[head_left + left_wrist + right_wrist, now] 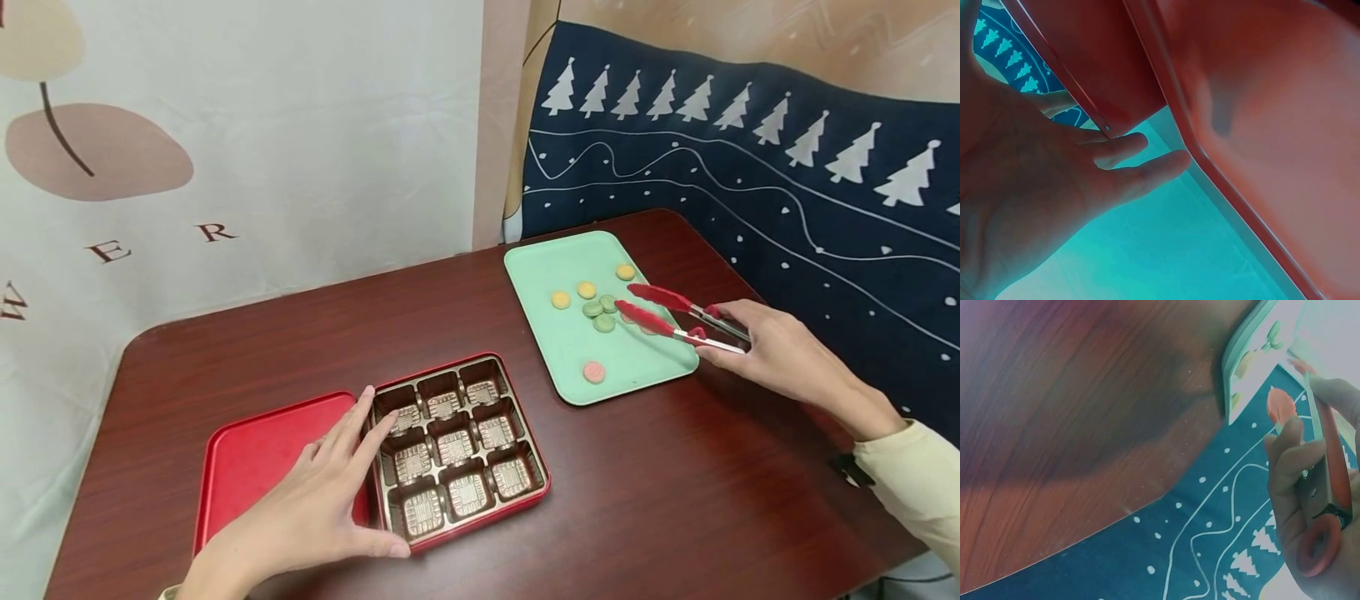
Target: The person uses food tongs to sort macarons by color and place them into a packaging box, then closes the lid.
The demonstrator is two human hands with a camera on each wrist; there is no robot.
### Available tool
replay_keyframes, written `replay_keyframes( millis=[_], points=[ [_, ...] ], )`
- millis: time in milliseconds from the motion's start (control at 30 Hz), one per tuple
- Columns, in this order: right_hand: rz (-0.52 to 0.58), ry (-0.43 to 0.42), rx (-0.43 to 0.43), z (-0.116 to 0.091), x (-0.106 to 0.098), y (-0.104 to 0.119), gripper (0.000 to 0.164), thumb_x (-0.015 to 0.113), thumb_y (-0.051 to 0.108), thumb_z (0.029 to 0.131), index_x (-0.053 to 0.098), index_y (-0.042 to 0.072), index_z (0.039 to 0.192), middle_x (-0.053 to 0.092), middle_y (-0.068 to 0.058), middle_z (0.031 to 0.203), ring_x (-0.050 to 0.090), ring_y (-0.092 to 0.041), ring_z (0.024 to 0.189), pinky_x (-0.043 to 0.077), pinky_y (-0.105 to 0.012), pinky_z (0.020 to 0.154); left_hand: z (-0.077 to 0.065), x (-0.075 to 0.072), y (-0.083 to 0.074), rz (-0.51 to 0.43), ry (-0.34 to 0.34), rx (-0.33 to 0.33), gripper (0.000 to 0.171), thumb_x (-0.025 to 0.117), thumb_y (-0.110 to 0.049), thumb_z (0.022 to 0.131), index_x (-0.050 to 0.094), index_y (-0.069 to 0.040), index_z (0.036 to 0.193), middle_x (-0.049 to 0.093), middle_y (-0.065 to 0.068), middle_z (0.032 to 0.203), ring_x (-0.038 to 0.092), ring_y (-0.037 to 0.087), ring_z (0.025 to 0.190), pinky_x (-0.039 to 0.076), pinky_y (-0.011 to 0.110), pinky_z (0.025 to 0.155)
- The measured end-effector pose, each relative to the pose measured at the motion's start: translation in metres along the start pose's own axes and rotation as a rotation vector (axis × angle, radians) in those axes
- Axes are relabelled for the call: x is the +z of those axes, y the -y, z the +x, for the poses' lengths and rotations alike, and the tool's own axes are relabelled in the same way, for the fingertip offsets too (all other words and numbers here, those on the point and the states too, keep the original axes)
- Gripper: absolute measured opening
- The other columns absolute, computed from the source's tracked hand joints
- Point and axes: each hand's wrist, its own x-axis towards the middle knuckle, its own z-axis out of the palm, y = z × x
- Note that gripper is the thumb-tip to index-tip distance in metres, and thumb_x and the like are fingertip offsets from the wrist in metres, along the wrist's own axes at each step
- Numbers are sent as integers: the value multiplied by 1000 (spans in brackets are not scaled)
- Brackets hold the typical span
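My right hand (791, 354) grips red-tipped metal tongs (656, 321), their arms spread above a mint-green tray (536, 287). Small round pieces lie on that tray: yellow ones (587, 290), green ones (603, 322) near the tong tips and a pink one (594, 372) towards the front. Other pink pieces are partly hidden under the tongs. My left hand (315, 492) rests along the left edge of a red box (543, 492), fingers extended and spread, thumb at its front left corner. Inside the box, a gold-brown divided insert (453, 446) shows bare compartments.
A red lid (277, 450) lies left of the box, partly under my left hand and forearm. The dark wooden table (645, 492) meets a pale curtain (337, 150) at the back and a navy cloth with white trees (720, 167) on the right.
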Motion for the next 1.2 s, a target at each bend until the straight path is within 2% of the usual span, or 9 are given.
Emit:
replay_keyframes(
  millis=[167,367,667,900,1067,1200],
  points=[
    [19,-24,-87,7,5,11,64,93,28,89,68,-1,140,72,-20,128,66,-30,103,56,-56,87,0,-1,1,-7,1,-9,137,67,-97,73,19,-21,177,-2,11,183,30,46,157,33,85,107],
    [26,-34,-145,16,11,18,61,93,25,88,69,-4,136,72,-22,125,68,-31,103,60,-58,85,1,-1,0,-24,14,-15,137,67,-97,73,20,-22,177,-5,8,183,27,42,160,33,83,109],
    [19,18,-112,27,13,26,63,93,26,88,69,-11,133,74,-27,122,69,-34,100,61,-60,86,0,0,0,-24,10,-16,137,70,-96,72,22,-21,176,-3,11,183,35,48,156,33,85,107],
    [33,111,-61,40,7,34,62,93,30,90,69,-12,130,76,-19,111,63,-25,87,56,-44,72,0,1,0,-36,10,-10,136,72,-94,73,22,-20,176,-3,12,182,36,49,155,32,86,106],
    [12,164,-50,50,1,42,64,93,31,90,68,-12,130,75,-18,110,63,-25,87,55,-44,72,-2,2,0,-40,15,-22,137,70,-95,72,22,-21,176,-3,12,183,39,51,153,32,85,108],
    [12,185,-51,54,0,47,58,92,30,90,70,-10,126,74,-11,101,61,-22,82,52,-41,68,-2,1,0,-40,19,-16,136,68,-96,73,22,-20,176,-5,10,183,41,53,150,34,83,109]
  ],
)
